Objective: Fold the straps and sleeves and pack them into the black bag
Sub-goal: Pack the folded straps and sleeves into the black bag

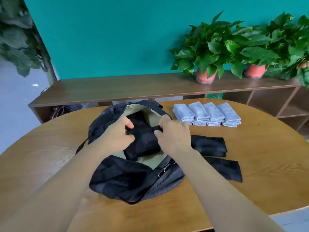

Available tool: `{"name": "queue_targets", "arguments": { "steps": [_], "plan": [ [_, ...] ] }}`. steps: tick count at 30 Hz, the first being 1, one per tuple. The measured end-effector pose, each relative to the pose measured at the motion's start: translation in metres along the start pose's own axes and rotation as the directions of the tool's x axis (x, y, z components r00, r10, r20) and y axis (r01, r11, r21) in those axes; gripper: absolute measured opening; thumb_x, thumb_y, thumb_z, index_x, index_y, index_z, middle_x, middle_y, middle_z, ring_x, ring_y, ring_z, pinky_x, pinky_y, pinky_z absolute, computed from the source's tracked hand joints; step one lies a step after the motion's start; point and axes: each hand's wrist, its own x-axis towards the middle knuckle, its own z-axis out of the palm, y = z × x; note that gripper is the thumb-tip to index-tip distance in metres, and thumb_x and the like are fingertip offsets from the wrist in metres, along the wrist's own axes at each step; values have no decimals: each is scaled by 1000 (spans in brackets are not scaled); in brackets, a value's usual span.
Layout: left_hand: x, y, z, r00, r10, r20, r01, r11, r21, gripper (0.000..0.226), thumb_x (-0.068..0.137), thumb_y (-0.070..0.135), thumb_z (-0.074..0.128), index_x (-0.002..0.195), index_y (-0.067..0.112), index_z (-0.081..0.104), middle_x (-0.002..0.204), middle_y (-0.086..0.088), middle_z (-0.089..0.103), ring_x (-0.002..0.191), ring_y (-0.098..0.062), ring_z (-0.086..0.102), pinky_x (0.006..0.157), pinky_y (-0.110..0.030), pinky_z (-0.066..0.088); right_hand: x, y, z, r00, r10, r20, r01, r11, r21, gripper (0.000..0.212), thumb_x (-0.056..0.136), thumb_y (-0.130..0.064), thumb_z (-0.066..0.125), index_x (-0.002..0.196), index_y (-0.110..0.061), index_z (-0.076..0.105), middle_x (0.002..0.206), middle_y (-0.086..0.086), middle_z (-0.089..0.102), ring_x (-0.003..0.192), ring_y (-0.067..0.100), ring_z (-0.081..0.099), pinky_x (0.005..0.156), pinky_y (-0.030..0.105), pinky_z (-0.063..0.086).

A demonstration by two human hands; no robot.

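The black bag (127,180) lies unzipped on the wooden table, its olive lining showing. Inside the opening sits a folded black sleeve (143,143). My left hand (115,136) grips the left end of that folded sleeve with curled fingers. My right hand (173,133) pinches its right end, where a narrow black strap band shows. Both hands are over the bag's opening. To the right of the bag, two more black sleeves lie flat on the table: one folded (209,146) and one nearer me (224,169).
Several folded grey cloths (207,114) are lined up at the far right of the round wooden table (50,144). Behind stands a low wooden shelf (117,87) with potted plants (207,52) against a teal wall.
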Motion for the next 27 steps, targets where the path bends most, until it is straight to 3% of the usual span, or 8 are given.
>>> {"name": "queue_targets", "arguments": {
  "steps": [4,7,10,15,18,23,25,27],
  "plan": [
    [5,-27,11,993,21,118,-34,993,109,23,92,17,62,107,27,47,119,-2,51,109,-17,55,92,-36,51,6,-7,26,984,-93,149,129,958,-254,21,98,-32,49,112,-16,45,72,-4,51,76,24,53,80,35,28],
    [5,-32,22,980,30,198,-65,982,176,18,94,23,60,104,29,46,115,2,56,107,-17,56,91,-33,50,4,1,38,966,-67,251,152,929,-337,18,96,-32,50,109,-20,49,77,-4,56,85,23,54,78,35,25],
    [4,-37,30,976,39,216,-105,947,302,10,97,28,54,97,33,45,103,8,57,93,-14,56,79,-30,49,1,5,47,952,-55,300,160,928,-338,19,95,-33,53,109,-21,52,97,0,66,99,21,55,84,36,25],
    [0,-40,32,986,72,154,-133,891,435,15,97,19,50,96,33,51,86,14,51,75,-7,49,63,-23,42,0,0,60,943,-18,331,126,942,-310,18,94,-32,54,108,-20,52,99,0,66,101,22,56,83,35,24],
    [-5,-40,35,987,51,154,-119,874,472,18,97,18,51,104,33,57,93,13,52,84,-11,52,67,-22,43,-1,-1,67,944,0,329,112,940,-322,18,94,-32,54,107,-20,51,95,-1,66,97,21,58,80,35,25],
    [-14,-39,39,982,39,186,-139,812,566,37,90,40,64,124,29,55,121,1,40,98,-21,56,80,-33,51,-1,-1,71,957,-7,292,103,944,-314,19,94,-35,55,105,-20,51,90,-1,66,93,22,58,80,35,24],
    [-16,-38,40,979,85,186,-181,783,595,46,83,44,70,123,27,55,120,1,34,98,-21,53,76,-34,50,-3,-1,71,961,-16,275,101,949,-299,21,95,-36,54,104,-18,49,89,0,66,89,22,57,81,34,27],
    [-14,-38,42,959,184,215,-279,748,602,40,81,41,72,115,26,60,117,5,34,104,-19,44,77,-29,42,-4,-2,68,967,-30,251,103,954,-283,24,95,-36,55,104,-16,47,90,2,66,81,23,51,79,33,30]
  ]
}}
